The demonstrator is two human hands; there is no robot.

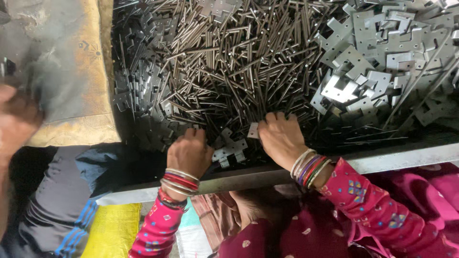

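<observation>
Metal pins point(224, 62), thin and rod-like, lie in a dense tangled heap across the middle of a dark tray, and that is where we see both hands at work. Our left hand point(189, 153) sits knuckles-up at the near edge of the heap, wrist bent over the tray's front rim point(397, 157), fingers curled down into the metal so their tips are hidden; we cannot tell whether it has closed on anything. Our right hand point(281, 137) lies just beside it, also palm-down, fingers pressed among the pins, and a small flat plate point(252, 130) shows at its thumb side, touching the hand; whether the plate is pinched or only lying against it we cannot tell. The two hands are near each other but apart, with a few cross-shaped plates point(229, 149) between them.

The pins are slim, straight and dull grey with a faint shine. To the right a pile of flat stamped brackets point(363, 62) looks lighter and matte, cut with notches and square corners; darker pieces of the same shape point(138, 86) lie at the left of the tray. The rim is a smooth grey metal strip. Both wrists carry stacked bangles point(179, 181), red and silvery, above pink patterned sleeves point(373, 210). At the far left a blurred hand of another person point(16, 119) rests near a worn yellowish sack point(91, 71).
</observation>
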